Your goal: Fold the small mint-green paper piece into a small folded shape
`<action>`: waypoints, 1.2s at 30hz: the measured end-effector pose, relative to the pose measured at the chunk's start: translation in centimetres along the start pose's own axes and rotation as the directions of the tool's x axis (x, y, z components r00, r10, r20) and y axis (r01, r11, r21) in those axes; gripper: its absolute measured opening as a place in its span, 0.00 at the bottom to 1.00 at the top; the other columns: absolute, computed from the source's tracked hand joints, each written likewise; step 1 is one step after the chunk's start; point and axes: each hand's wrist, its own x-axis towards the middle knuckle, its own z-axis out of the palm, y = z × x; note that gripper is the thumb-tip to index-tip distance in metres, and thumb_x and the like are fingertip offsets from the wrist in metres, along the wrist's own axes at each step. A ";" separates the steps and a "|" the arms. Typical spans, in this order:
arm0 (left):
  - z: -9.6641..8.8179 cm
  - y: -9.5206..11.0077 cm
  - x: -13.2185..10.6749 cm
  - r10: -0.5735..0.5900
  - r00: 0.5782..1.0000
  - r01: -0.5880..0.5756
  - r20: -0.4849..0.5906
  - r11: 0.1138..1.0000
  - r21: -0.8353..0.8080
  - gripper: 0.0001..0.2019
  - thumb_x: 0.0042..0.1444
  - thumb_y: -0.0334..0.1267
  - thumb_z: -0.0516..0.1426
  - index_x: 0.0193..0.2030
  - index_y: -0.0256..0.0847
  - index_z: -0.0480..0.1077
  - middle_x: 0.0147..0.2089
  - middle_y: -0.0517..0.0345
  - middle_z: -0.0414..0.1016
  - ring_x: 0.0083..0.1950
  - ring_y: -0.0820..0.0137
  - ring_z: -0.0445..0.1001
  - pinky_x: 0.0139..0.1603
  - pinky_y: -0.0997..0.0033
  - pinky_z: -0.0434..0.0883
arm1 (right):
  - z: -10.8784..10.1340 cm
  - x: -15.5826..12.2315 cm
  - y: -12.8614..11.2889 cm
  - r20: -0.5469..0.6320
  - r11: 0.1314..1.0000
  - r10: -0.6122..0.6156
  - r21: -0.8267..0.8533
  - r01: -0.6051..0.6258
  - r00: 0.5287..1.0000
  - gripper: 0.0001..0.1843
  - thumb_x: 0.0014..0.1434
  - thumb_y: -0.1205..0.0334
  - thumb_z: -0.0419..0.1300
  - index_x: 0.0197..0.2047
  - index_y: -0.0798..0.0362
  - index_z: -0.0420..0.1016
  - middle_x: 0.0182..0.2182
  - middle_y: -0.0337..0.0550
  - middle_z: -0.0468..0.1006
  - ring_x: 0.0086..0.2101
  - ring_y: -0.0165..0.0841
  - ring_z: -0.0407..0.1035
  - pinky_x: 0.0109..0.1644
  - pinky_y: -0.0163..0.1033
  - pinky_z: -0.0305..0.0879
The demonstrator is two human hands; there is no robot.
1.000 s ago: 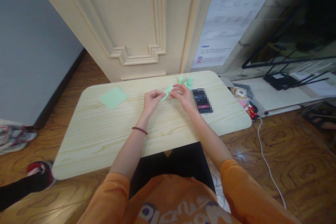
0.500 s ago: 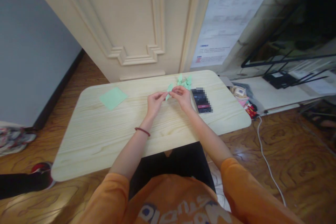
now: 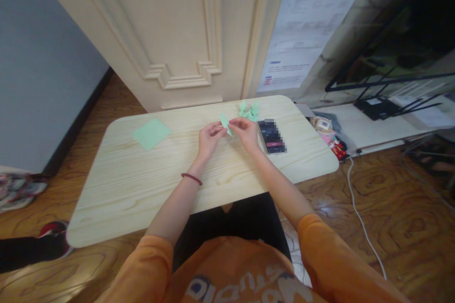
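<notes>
A small folded piece of green paper [image 3: 224, 122], narrow and pointed at its ends, is held up between my two hands over the far middle of the table. My left hand [image 3: 210, 138] pinches it from the left with thumb and fingers. From the right, my right hand [image 3: 246, 131] pinches its other side. Just behind my right hand lie several folded green paper pieces [image 3: 249, 111] in a cluster. A flat sheet of green paper [image 3: 152, 133] rests on the table to the left, apart from both hands.
The pale wooden table [image 3: 142, 189] has rounded corners and stands against a panelled door. A phone [image 3: 272, 137] lies right of my right hand. Beyond the right edge are a bag of small items [image 3: 330, 137] and a white cable [image 3: 359, 218]. Another person's shoe [image 3: 53, 229] shows at left.
The folded green paper has turned between my fingers: its upper tip leaned right before and leans left now. Both hands stay in nearly the same place.
</notes>
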 end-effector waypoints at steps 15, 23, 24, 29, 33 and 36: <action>0.4 0.3 -0.5 0.027 1.000 -0.027 0.008 0.999 0.037 0.18 0.40 0.51 0.66 0.30 0.37 0.77 0.32 0.55 0.79 0.34 0.68 0.77 0.43 0.66 0.75 | 0.0 -0.5 -0.6 0.044 0.940 -0.182 -0.285 0.186 0.982 0.07 0.50 0.59 0.63 0.26 0.51 0.70 0.28 0.38 0.72 0.29 0.30 0.65 0.35 0.37 0.63; 0.3 0.1 -0.4 0.085 0.994 -0.076 -0.069 0.990 0.122 0.14 0.42 0.48 0.65 0.27 0.37 0.75 0.28 0.57 0.78 0.31 0.69 0.75 0.39 0.68 0.74 | 0.1 -0.8 -0.8 0.126 0.882 -0.276 -0.360 0.303 0.953 0.04 0.52 0.61 0.60 0.27 0.50 0.73 0.28 0.40 0.74 0.28 0.31 0.64 0.35 0.38 0.62; 0.2 0.1 -0.4 0.086 0.993 -0.077 -0.076 0.989 0.125 0.14 0.42 0.47 0.65 0.27 0.37 0.75 0.28 0.57 0.78 0.31 0.70 0.75 0.39 0.68 0.74 | 0.2 -0.8 -0.7 0.134 0.881 -0.282 -0.355 0.312 0.950 0.03 0.52 0.62 0.60 0.28 0.50 0.74 0.28 0.40 0.74 0.29 0.31 0.65 0.36 0.38 0.63; 0.3 0.1 -0.4 0.086 0.996 -0.083 -0.039 0.994 0.075 0.14 0.45 0.46 0.64 0.31 0.36 0.76 0.32 0.55 0.79 0.36 0.68 0.77 0.45 0.67 0.74 | 0.1 -0.8 -0.4 0.127 0.885 -0.302 -0.331 0.328 0.945 0.04 0.53 0.62 0.61 0.30 0.49 0.78 0.30 0.41 0.77 0.30 0.32 0.67 0.36 0.39 0.65; 0.3 0.1 -0.4 0.092 0.995 -0.092 0.050 0.996 0.006 0.14 0.45 0.45 0.64 0.35 0.37 0.78 0.38 0.53 0.81 0.42 0.66 0.78 0.51 0.63 0.73 | -0.1 -0.8 -0.1 0.075 0.879 -0.336 -0.334 0.342 0.939 0.04 0.55 0.63 0.62 0.31 0.50 0.79 0.30 0.41 0.77 0.29 0.31 0.68 0.36 0.38 0.66; 0.4 0.0 -0.3 0.101 0.993 -0.100 0.068 0.995 -0.017 0.15 0.45 0.45 0.64 0.36 0.37 0.78 0.40 0.51 0.81 0.44 0.63 0.78 0.52 0.61 0.72 | -0.1 -0.8 -0.1 0.067 0.865 -0.347 -0.363 0.347 0.935 0.04 0.54 0.64 0.62 0.31 0.51 0.79 0.30 0.40 0.77 0.28 0.30 0.67 0.35 0.37 0.66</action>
